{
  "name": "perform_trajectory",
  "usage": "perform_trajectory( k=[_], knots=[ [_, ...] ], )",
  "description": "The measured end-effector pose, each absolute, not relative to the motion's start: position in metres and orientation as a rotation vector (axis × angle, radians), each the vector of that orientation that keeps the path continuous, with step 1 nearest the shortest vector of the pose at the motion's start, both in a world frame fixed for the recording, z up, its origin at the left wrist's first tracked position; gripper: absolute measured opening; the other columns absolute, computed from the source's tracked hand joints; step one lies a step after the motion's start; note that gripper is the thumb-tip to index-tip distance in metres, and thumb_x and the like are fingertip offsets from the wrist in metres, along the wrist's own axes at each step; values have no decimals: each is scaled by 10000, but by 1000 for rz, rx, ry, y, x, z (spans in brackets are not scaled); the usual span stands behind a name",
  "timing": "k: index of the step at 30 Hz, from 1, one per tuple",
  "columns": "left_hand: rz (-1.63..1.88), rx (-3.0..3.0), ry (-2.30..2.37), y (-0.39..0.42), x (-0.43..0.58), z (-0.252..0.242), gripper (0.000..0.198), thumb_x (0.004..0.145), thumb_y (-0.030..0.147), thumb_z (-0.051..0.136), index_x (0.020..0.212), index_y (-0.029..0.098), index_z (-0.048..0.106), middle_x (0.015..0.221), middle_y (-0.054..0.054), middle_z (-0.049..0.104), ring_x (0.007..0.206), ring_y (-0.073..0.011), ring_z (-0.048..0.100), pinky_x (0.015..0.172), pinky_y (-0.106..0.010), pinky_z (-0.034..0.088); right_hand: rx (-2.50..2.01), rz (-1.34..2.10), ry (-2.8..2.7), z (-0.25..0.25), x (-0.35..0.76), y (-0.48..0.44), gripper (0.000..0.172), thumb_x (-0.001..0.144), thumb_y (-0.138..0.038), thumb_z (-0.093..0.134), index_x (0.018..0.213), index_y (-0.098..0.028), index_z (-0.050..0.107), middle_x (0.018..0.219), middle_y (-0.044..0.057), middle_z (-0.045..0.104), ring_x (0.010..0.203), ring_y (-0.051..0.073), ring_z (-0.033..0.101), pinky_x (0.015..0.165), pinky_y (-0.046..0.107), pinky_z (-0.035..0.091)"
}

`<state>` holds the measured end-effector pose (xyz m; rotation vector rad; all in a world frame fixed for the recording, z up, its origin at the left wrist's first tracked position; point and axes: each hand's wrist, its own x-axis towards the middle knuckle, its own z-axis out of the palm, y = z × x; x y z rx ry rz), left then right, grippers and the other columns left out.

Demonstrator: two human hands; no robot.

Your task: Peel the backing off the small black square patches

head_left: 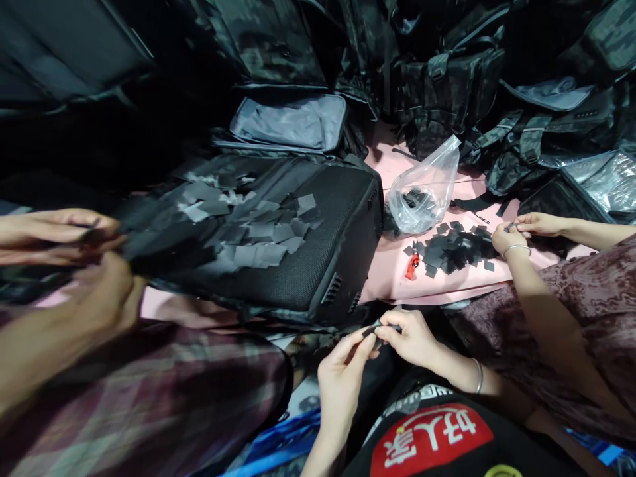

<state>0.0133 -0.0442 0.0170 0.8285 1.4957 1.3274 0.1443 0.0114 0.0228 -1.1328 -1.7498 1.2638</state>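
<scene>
At the lower middle, my left hand (342, 374) pinches a small dark strip-like piece (372, 328) between thumb and fingers. My right hand (412, 338), with a bangle on its wrist, grips the same piece from the other side, so the fingertips of both hands nearly meet. Fingers cover much of the piece, and its exact kind cannot be made out. Beyond my hands lies a black backpack (342, 238) on its side, with many flat dark squares (271, 232) spread over its mesh panel.
On the pink cloth (382, 285) lie a pile of black squares (457, 248), red-handled snippers (412, 265) and a clear plastic bag (422, 192). Co-workers' hands work at left (104, 265) and right (517, 232). Camouflage backpacks (447, 86) stand behind.
</scene>
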Motion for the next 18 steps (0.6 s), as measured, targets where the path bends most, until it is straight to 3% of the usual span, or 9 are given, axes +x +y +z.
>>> perform_trajectory(
  k=[4,8,10,13,15,18],
  knots=[
    [1384,731,1513,-44,10,16,278,632,372,744,818,166,731,825,-57,711,679,-189,641,614,-311,570,-1099,1525,-1641,21,144,11,223,815,-267,542,630,-143,545,559,-18,548,476,69,463,493,191,341],
    [1403,790,1530,-40,5,18,188,618,317,759,706,165,695,691,-17,661,622,-148,595,593,-256,521,-1023,1872,-1386,14,146,11,242,814,-377,560,868,-143,597,640,-16,572,385,51,416,402,186,301],
    [1405,823,1530,-38,5,19,175,619,304,758,665,162,666,657,-6,632,618,-138,575,589,-241,490,-1034,1828,-1403,13,147,11,260,739,-366,656,881,-152,613,662,-21,573,431,58,434,436,191,329],
    [1399,819,1465,-38,10,18,201,619,290,761,604,159,609,623,10,582,606,-122,537,579,-226,448,-1077,1649,-1552,14,147,10,246,632,-342,755,744,-161,631,679,-23,581,582,88,481,563,209,380],
    [1410,771,1392,-39,13,17,255,614,278,769,561,161,548,596,29,534,591,-107,499,562,-211,419,-1093,1580,-1616,15,147,11,232,619,-341,766,709,-168,641,680,-25,588,647,102,491,620,217,383],
    [1420,683,1330,-40,17,16,333,609,272,777,536,165,471,575,49,466,575,-94,451,537,-195,385,-1077,1629,-1626,15,148,12,222,636,-349,757,733,-173,663,666,-29,584,608,94,489,588,212,374]
  ],
)
